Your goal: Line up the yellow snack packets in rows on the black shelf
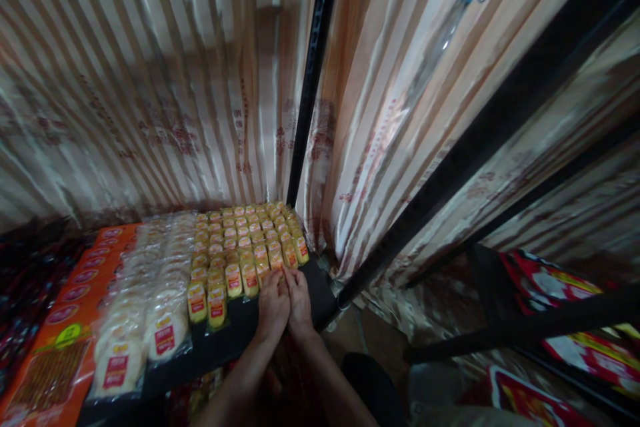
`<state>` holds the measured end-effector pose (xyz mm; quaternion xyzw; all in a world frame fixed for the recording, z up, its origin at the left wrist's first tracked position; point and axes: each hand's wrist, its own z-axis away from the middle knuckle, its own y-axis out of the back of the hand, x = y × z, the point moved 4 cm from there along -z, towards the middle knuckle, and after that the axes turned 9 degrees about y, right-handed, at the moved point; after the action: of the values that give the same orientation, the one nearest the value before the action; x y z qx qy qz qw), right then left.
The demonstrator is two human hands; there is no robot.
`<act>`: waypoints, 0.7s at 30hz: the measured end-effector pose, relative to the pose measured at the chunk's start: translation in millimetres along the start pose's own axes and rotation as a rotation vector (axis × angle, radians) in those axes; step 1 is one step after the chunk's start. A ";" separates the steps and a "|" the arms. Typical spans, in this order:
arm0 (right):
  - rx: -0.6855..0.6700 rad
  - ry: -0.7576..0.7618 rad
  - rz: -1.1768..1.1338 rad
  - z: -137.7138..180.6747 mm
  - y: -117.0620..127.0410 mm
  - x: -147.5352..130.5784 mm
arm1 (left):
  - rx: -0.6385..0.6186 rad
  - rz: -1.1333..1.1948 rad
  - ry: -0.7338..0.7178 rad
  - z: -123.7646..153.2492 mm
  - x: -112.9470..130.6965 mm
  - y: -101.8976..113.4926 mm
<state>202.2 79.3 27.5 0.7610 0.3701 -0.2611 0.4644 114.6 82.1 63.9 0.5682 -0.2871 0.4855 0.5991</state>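
My left grip [273, 307] and right grip [300, 300] meet at the yellow packs [249, 277], lower centre; whether closed on one, I cannot tell. Lower left, clear bags [173, 290] hold white discs [156, 330]; orange bags [65, 340] hold brown sticks [47, 377].

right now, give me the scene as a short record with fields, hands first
left hand: left hand, beside the right, fingertips at the front row of yellow snack packets
right hand: right hand, same row; grip unclear
surface: black shelf
further left: round white snack packets, then orange packs of brown sticks
backdrop: pleated printed sheeting, black perforated upright
image: dim, blurred
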 end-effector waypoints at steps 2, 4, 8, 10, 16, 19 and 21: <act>-0.006 0.003 -0.018 2.2 -0.7 -0.3 | 0.000 -0.011 -0.013 0.1 -0.1 -1.6; 0.003 0.018 -0.012 4.3 -0.3 0.0 | 0.000 -0.013 -0.021 1.0 -0.3 -2.4; 0.038 0.007 0.015 10.7 2.5 1.4 | 0.010 -0.003 -0.005 7.6 -1.1 0.7; 0.049 -0.010 0.006 17.2 4.4 -0.6 | 0.000 -0.008 0.005 14.4 -2.1 3.5; 0.050 -0.054 -0.042 54.3 10.5 -14.0 | -0.045 -0.099 0.025 44.7 -18.0 7.9; 0.030 -0.027 -0.013 76.3 12.3 -17.7 | -0.045 -0.093 0.017 61.1 -34.1 9.2; 0.039 -0.013 0.011 91.8 12.3 -17.6 | -0.049 -0.063 -0.015 71.6 -45.5 10.4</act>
<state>196.8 -12.6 7.1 0.7702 0.3578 -0.2708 0.4531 103.5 0.5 40.9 0.5659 -0.2854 0.4547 0.6258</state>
